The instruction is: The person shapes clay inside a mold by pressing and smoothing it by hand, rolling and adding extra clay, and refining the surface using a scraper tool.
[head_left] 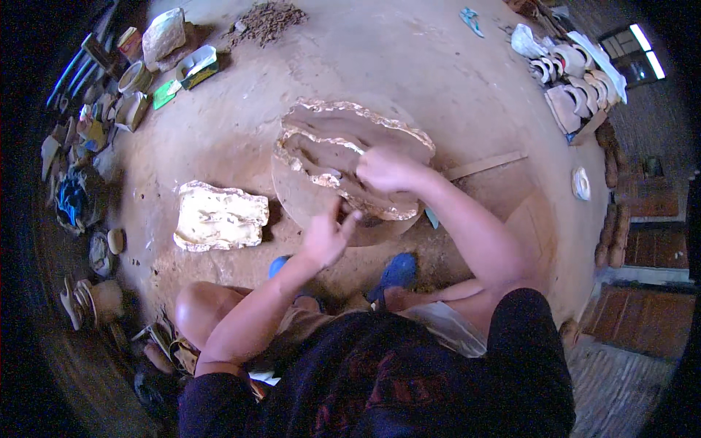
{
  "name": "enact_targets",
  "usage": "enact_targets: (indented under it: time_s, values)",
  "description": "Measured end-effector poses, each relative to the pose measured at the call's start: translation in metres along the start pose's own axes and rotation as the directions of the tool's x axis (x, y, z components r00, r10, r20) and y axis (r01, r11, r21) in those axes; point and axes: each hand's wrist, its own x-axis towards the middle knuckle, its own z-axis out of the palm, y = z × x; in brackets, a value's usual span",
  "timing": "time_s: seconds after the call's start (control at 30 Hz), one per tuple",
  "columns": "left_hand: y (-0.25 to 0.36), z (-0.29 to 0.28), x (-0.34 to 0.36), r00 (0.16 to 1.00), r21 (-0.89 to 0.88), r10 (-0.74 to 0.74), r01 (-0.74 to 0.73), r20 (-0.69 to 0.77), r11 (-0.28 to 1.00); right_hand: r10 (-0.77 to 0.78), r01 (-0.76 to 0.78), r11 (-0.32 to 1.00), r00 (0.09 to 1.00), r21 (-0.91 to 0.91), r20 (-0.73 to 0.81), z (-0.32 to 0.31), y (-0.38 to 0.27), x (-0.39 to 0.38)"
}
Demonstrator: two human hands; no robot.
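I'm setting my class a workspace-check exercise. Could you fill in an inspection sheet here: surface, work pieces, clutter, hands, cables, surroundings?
Surface: scuffed, stained floor.
Work pieces: hollow brown form with rough pale rims, on a round board; cream molded piece on the floor, to the left.
Clutter: crumbly brown heap at the top; curved pale pieces gathered at upper right.
Hands: left hand at the form's near side, right hand at its right part; exact grip unclear.
Cables: nothing seen.
Surroundings: bright window at upper right.
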Motion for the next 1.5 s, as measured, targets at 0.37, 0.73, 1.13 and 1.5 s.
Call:
enact_targets:
  time_s: [0.37, 0.73, 1.13, 1.5]
  values:
    - [-0.043, -0.087, 0.084, 0.806, 0.173, 0.126, -0.030, -0.579, 0.985, -0.043, 0.035, 0.999, 0.959, -0.034, -0.279, -0.015, 0.113, -0.004]
    - [-0.028, -0.046, 0.065, 0.822, -0.034, -0.025, 0.007, -0.569, 0.999, 0.073, -0.100, 0.983, 0.982, -0.153, -0.174, 0.005, 0.102, -0.013]
    - [-0.002, -0.033, -0.001, 0.835, -0.262, -0.291, 0.184, -0.467, 0.948, 0.137, -0.150, 0.989, 0.944, -0.019, -0.299, -0.027, 0.066, 0.013]
    - [-0.009, -0.007, -0.016, 0.909, -0.423, -0.411, 0.401, 0.071, 0.813, 0.146, -0.176, 0.980, 0.953, -0.092, -0.266, -0.019, 0.054, 0.049]
